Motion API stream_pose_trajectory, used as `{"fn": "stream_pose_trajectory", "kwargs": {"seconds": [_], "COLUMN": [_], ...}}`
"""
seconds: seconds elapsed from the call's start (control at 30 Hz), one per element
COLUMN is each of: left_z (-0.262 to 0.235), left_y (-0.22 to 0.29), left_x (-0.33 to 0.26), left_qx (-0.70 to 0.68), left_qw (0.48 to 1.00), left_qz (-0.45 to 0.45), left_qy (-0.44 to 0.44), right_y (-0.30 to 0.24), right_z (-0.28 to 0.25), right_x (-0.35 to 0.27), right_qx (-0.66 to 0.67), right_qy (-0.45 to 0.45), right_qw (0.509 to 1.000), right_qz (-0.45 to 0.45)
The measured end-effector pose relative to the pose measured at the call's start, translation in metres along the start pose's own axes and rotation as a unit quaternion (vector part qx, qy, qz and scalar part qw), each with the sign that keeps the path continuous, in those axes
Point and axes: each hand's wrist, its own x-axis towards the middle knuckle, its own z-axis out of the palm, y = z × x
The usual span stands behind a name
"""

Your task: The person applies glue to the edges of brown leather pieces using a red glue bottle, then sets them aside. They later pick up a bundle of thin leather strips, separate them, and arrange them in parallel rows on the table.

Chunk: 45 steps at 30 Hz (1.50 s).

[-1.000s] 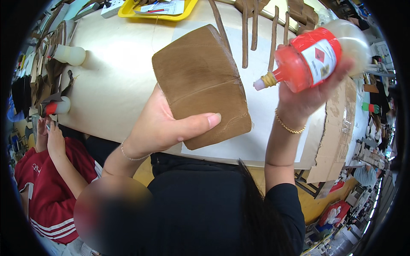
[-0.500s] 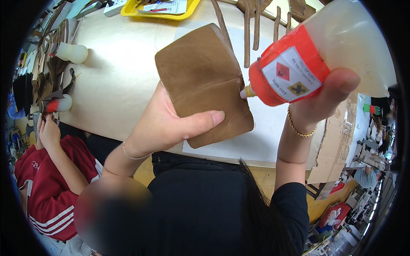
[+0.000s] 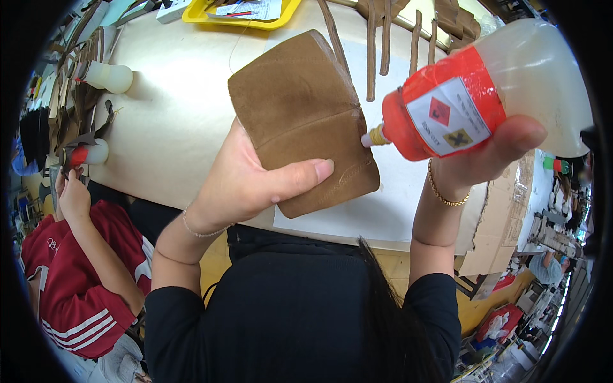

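My left hand (image 3: 268, 179) grips a brown leather piece (image 3: 303, 96), thumb on top and the other fingers hidden beneath. The piece is held above the table, with a crease across its middle and a stitched curve near its lower right part. In my right hand (image 3: 491, 150) is a glue bottle (image 3: 456, 102), pale and translucent with a red neck section and a white warning label. The bottle is tipped so its narrow nozzle (image 3: 372, 136) points left, at the right edge of the leather piece. Whether glue is coming out I cannot tell.
White paper (image 3: 345, 220) lies on the table (image 3: 166, 89) under my work. Brown leather strips (image 3: 371, 57) and a yellow tray (image 3: 281, 22) are at the far side. Two smaller bottles stand at the left, by a co-worker's hands (image 3: 75, 195). Cardboard (image 3: 501, 210) sits at the right.
The bottle has tilted a little and shifted slightly right and down at its base, its nozzle staying by the leather's right edge. The leather piece has moved slightly up and left.
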Motion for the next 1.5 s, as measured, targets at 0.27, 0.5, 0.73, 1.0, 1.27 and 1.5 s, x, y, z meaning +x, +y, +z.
{"fn": "stream_pose_trajectory", "kwargs": {"seconds": [0.27, 0.5, 0.73, 1.0, 1.27, 1.5], "left_z": [-0.003, -0.001, 0.001, 0.003, -0.013, -0.063], "left_y": [-0.001, -0.002, 0.000, 0.001, -0.008, -0.047], "left_x": [0.003, 0.001, 0.000, 0.003, 0.012, 0.012], "left_qx": [0.010, 0.030, 0.002, -0.031, -0.104, -0.180], "left_qw": [1.000, 1.000, 0.999, 0.994, 0.981, 0.980], "left_qz": [0.009, 0.004, -0.041, -0.088, -0.150, -0.060], "left_qy": [-0.001, -0.007, -0.036, -0.052, -0.067, -0.066], "right_y": [-0.003, -0.003, -0.004, -0.001, 0.018, 0.020], "right_z": [-0.020, -0.010, 0.004, 0.010, -0.012, -0.035], "right_x": [-0.025, 0.005, 0.012, 0.004, 0.010, 0.011], "right_qx": [0.087, 0.064, -0.022, -0.042, -0.033, 0.068], "right_qy": [0.067, 0.090, -0.016, -0.144, -0.050, 0.078], "right_qw": [0.978, 0.988, 1.000, 0.987, 0.997, 0.988], "right_qz": [0.175, 0.110, -0.013, -0.065, -0.054, 0.112]}}
